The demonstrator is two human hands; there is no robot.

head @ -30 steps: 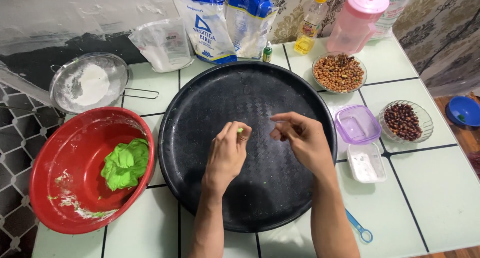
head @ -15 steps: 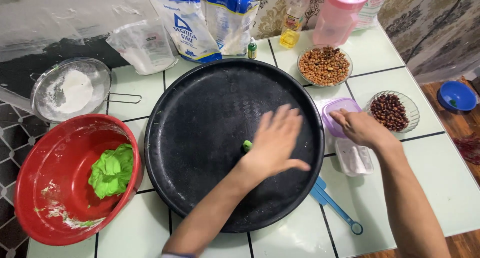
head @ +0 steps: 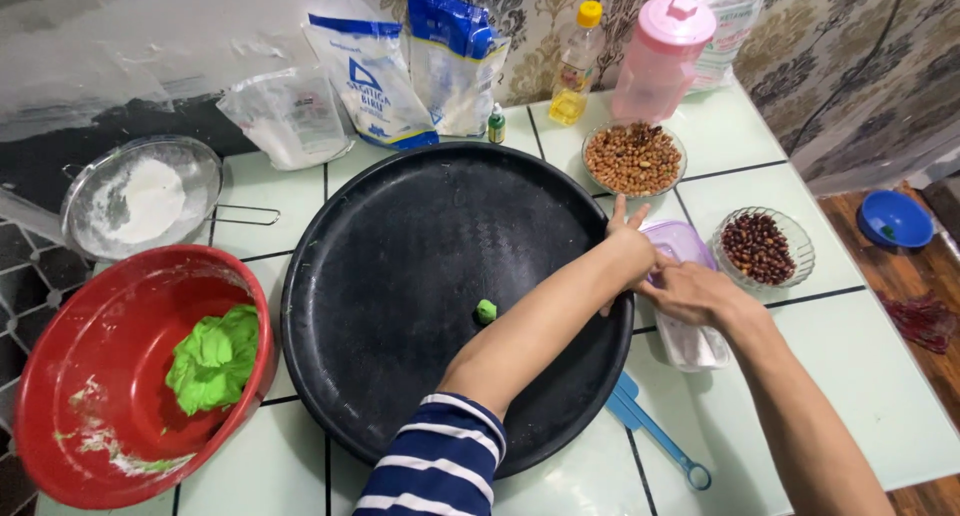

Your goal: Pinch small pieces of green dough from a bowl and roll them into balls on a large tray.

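My left hand [head: 628, 248] and right hand [head: 690, 292] meet over purple-lidded tub [head: 680, 244], fingers loose, holding nothing I can see; green dough ball [head: 486, 311] parked alone on black tray [head: 400, 236].

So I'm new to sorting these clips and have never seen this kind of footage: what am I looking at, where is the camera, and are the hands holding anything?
No machine here: a person works with bare hands, filmed from a camera on their head looking down at a tiled table. A big black round tray lies in the middle, with one small green dough ball on it. More green dough sits in the red bowl. The left hand and right hand meet at a small purple-lidded container beside the tray; I cannot tell whether either grips it. Nearby stand a bowl of peanuts and a bowl of dark beans.
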